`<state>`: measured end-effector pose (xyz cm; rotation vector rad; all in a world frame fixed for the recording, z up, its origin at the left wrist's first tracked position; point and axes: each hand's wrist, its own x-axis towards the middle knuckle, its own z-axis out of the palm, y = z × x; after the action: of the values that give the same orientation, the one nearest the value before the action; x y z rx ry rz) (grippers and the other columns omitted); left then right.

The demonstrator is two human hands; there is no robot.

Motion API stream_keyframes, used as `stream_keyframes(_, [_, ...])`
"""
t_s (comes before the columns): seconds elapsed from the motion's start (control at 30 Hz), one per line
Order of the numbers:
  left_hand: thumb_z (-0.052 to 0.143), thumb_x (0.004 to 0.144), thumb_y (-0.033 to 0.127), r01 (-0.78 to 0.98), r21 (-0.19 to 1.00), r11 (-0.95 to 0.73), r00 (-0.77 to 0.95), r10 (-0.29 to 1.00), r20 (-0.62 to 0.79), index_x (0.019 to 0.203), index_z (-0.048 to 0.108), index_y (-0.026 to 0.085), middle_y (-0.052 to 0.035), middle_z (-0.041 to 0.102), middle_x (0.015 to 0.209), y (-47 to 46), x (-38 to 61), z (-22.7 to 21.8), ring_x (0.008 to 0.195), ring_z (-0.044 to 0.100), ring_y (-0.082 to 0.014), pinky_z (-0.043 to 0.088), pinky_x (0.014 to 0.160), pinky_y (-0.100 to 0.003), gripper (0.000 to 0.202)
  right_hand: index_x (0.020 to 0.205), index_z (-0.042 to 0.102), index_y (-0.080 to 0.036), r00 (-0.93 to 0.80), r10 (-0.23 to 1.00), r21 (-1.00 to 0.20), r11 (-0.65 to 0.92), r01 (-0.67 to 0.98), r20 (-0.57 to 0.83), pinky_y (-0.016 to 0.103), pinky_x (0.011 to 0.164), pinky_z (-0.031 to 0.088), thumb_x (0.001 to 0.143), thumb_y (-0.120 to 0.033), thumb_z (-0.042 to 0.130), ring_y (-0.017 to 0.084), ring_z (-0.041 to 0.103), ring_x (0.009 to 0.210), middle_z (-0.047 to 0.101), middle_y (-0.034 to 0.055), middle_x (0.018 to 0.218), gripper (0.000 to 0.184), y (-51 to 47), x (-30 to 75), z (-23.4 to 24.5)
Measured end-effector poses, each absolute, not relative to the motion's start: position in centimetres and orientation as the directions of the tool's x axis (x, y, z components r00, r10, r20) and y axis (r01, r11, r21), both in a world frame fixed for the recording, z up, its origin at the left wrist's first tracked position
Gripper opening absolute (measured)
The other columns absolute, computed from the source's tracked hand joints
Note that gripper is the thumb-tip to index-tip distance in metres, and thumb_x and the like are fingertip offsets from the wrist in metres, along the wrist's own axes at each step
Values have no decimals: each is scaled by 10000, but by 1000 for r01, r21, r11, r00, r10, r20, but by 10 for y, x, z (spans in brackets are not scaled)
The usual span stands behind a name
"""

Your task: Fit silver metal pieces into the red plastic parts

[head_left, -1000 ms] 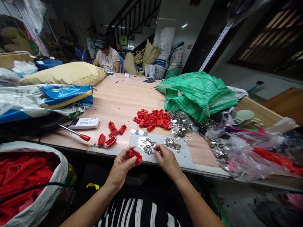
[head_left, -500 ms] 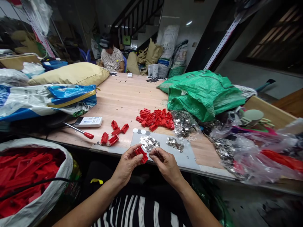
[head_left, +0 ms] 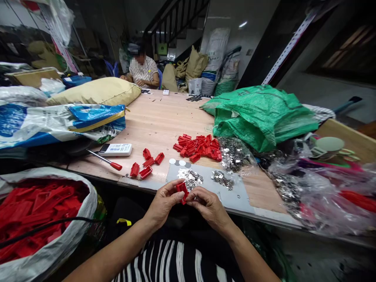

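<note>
My left hand (head_left: 166,199) grips a red plastic part (head_left: 182,191) between thumb and fingers, just off the table's near edge. The part is a small open-sided housing, held tilted. My right hand (head_left: 207,203) is pinched closed against its right side; whatever the fingertips hold is too small to make out. Beyond the hands, a heap of small shiny metal pieces (head_left: 190,178) lies on a grey sheet (head_left: 205,172), with a smaller metal heap (head_left: 222,180) to its right. A pile of red parts (head_left: 199,147) sits farther back, and several loose red parts (head_left: 146,171) lie to the left.
At left stands a white sack (head_left: 91,196) full of red parts. A red-handled tool (head_left: 115,166) and a white box (head_left: 118,149) lie on the table. A green sack (head_left: 264,113) and clear bags of metal pieces (head_left: 235,154) occupy the right. A co-worker (head_left: 143,70) sits at the far end.
My right hand has come up against the red part, where a small gap was before. The part has turned more upright in my left hand. The whole view has shifted slightly.
</note>
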<state>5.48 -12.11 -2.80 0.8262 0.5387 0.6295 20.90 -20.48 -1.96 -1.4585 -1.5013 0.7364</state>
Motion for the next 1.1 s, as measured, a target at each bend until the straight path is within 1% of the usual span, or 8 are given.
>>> stream_keyframes(0.1, [767,688,256,-290,812,506,693,696,-186,1107,676,215,-36,700,924,-121,55,-30,835,607,-138,451,785,-254,431,815,635,-212,124,986,-915,55,399,113,233,596,396,803,-182,644,117,495,645,580,-15,771,34,-206,210,-22])
stream_keyframes(0.27, [765,690,240,-284,825,489,683,706,-184,1113,671,214,-39,696,946,-120,55,-35,858,605,-147,457,795,-261,434,933,546,-216,184,982,-934,-30,356,38,220,535,366,804,-218,635,93,422,570,559,-35,782,157,-210,212,-27])
stream_keyframes(0.43, [740,711,228,-261,889,375,671,733,-113,1184,621,227,-19,675,947,-115,55,-45,851,599,-138,474,784,-253,487,1086,518,-231,177,979,-865,-4,502,98,264,733,449,918,-279,479,144,547,792,584,18,951,179,-215,216,-27])
stream_keyframes(0.53, [723,721,233,-169,977,133,643,766,7,1193,605,221,-29,661,965,-106,54,-55,847,611,-158,491,794,-287,486,1114,572,-241,160,975,-790,24,613,154,311,881,433,953,-257,385,181,548,977,566,55,1036,247,-214,217,-30])
stream_keyframes(0.63, [707,731,226,-32,976,-213,613,767,188,1116,632,206,-50,640,1032,-94,53,-64,931,606,-186,480,859,-316,393,1136,598,-235,161,974,-735,7,678,157,312,827,462,935,-238,417,186,576,904,581,58,948,270,-210,216,-36])
stream_keyframes(0.73, [686,747,213,58,927,-370,633,732,253,1080,624,202,-44,645,1008,-85,53,-69,914,607,-179,477,852,-313,338,1099,607,-229,196,968,-709,-30,705,154,311,798,469,895,-208,490,183,603,858,635,48,951,236,-205,214,-42])
stream_keyframes(0.9, [703,721,188,68,926,-370,683,694,227,1067,622,218,-14,665,954,-78,54,-72,838,618,-163,482,803,-291,356,951,634,-234,199,968,-673,-47,738,151,305,766,465,871,-193,518,186,623,834,679,26,906,147,-196,212,-46])
stream_keyframes(1.1, [739,691,199,64,944,-323,702,687,187,1082,639,222,-28,685,1022,-74,53,-73,912,631,-185,471,863,-311,404,992,622,-229,190,968,-693,-24,720,164,320,785,455,896,-226,482,191,603,852,653,46,929,170,-192,210,-43])
